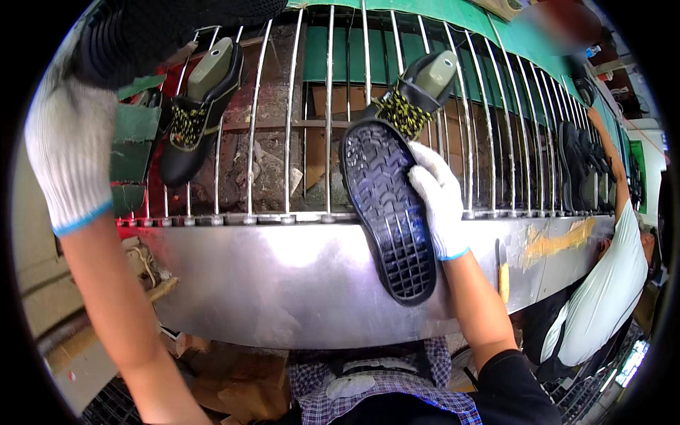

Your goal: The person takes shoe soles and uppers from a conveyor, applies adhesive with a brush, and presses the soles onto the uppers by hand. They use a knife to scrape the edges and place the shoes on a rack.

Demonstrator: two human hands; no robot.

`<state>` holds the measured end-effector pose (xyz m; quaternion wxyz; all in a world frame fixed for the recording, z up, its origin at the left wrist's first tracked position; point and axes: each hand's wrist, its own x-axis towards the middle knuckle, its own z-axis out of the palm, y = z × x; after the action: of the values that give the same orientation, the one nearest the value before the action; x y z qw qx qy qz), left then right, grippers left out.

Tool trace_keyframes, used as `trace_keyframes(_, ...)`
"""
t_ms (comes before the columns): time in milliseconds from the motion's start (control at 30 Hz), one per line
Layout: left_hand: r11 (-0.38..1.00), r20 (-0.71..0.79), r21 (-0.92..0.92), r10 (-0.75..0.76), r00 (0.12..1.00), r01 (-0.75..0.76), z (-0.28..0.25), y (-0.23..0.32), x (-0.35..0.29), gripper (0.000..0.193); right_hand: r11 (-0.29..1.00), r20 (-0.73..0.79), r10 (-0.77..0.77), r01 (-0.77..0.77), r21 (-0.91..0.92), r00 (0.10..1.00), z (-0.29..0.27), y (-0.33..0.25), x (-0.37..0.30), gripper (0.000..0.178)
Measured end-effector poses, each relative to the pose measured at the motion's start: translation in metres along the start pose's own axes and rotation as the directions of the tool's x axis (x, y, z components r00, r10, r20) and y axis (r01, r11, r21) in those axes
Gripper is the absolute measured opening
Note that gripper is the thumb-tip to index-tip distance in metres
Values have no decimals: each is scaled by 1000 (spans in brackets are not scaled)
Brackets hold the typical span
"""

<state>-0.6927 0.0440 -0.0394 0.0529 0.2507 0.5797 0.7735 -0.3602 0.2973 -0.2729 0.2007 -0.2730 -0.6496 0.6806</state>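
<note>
In my right hand (439, 191), in a white knit glove with a blue cuff, is a black rubber shoe sole (388, 205), gripped by its right edge. Its blocky tread faces me, and a grid pattern covers the lower end. Behind its upper end lies a black shoe (407, 106) with black-and-yellow laces and a grey-green last inside. My left hand (74, 134), gloved alike, reaches to the far left and closes on a dark textured piece (156, 39), which looks like another sole. That hand's fingers are mostly hidden.
A rack of metal bars (290, 120) runs across, bordered by a steel ledge (283, 276). Another laced shoe on a last (195, 131) lies on the left bars. A yellow-handled tool (503, 280) rests on the ledge. At right, a person (598, 290) reaches toward more dark shoes (577, 166).
</note>
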Motion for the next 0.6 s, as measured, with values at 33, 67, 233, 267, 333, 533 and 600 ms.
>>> trace_keyframes(33, 986, -56, 70, 155, 986, -151, -7, -3, -33, 31, 997, -2, -51, 50, -56, 999, 4, -1, 0, 49)
trace_keyframes(67, 922, 34, 254, 295, 955, -293, 9, -16, -61, 28, 995, -33, -81, 79, -54, 996, 0, 1, -3, 48)
trace_keyframes(233, 513, 298, 578, 590, 750, -634, 50, -28, -225, 17, 961, 12, -250, 249, -119, 968, -7, 3, -22, 59)
trace_keyframes(267, 354, 459, 617, 563, 687, -702, 44, -26, -260, 14, 949, 4, -272, 269, -162, 962, -8, 5, -35, 64)
trace_keyframes(333, 412, 521, 637, 394, 758, -651, 19, -46, -337, 21, 898, -51, -336, 303, -319, 940, -16, 20, -53, 68)
trace_keyframes(533, 410, 321, 808, 297, 899, -424, -7, -65, -443, 25, 893, -218, -285, 176, -414, 933, -16, 38, -107, 72)
trace_keyframes(600, 500, 292, 732, 383, 877, -462, 1, -58, -453, 32, 916, -217, -208, 112, -385, 954, 6, 33, -132, 73)
